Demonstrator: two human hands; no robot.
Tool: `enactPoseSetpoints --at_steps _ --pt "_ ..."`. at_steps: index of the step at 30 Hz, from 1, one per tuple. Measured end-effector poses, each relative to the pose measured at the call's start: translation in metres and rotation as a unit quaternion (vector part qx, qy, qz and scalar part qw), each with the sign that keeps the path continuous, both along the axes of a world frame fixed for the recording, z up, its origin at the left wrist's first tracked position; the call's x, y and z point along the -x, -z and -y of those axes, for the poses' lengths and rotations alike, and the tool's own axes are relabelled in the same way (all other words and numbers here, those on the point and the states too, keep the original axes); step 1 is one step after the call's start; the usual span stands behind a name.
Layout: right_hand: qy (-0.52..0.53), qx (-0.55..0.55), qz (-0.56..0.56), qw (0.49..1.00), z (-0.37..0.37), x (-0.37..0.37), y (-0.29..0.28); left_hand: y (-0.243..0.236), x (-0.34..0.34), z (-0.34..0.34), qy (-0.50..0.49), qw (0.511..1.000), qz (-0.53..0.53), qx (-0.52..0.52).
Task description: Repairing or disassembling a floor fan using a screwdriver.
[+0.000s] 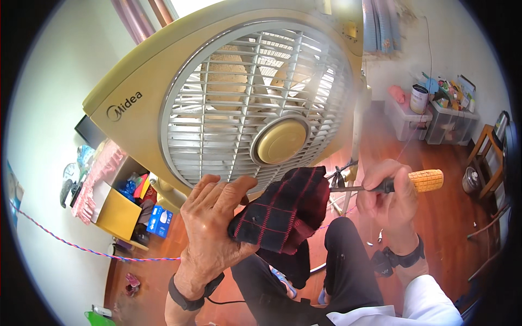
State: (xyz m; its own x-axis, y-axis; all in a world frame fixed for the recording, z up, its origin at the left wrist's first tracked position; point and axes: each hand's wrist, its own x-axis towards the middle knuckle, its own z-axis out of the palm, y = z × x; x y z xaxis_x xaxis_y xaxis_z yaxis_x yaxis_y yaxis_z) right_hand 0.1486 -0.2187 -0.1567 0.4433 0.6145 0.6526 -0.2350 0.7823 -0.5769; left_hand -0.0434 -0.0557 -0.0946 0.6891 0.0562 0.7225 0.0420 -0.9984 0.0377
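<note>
A large yellowish box-shaped electric fan (136, 127) leans tilted in front of me, its round slatted grille (223, 122) facing me. At the fan's lower edge, my left hand (209, 228) is closed on a black cloth with red checks (277, 212); its thumb is mostly hidden. My right hand (392, 198) grips a screwdriver (427, 180) with a yellow-orange handle near the start of its shaft. The shaft points left, and its tip reaches the cloth's right edge, where I cannot see whether it touches. The fan's blades show behind the slats.
On the left, an open yellow cabinet (119, 214) holds mixed items, beside a blue box (159, 221). A red-and-blue twisted cord (70, 244) runs across the left side. Clear storage bins (451, 125) stand far right, near a wooden chair (481, 157).
</note>
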Motion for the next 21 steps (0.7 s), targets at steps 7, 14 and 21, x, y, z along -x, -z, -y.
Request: enactPoseSetpoints --at_steps 7,14,21 --pt "0.062 0.153 0.112 0.980 -0.006 0.016 0.003 -0.018 0.000 0.022 0.027 0.999 -0.006 -0.042" --pt "0.075 0.141 0.111 0.981 -0.011 0.007 -0.014 -0.042 0.009 0.021 -0.039 0.978 0.177 0.102" --pt "0.028 0.138 -0.051 0.989 -0.018 0.027 0.011 -0.024 0.000 0.051 0.075 0.996 -0.043 -0.018"
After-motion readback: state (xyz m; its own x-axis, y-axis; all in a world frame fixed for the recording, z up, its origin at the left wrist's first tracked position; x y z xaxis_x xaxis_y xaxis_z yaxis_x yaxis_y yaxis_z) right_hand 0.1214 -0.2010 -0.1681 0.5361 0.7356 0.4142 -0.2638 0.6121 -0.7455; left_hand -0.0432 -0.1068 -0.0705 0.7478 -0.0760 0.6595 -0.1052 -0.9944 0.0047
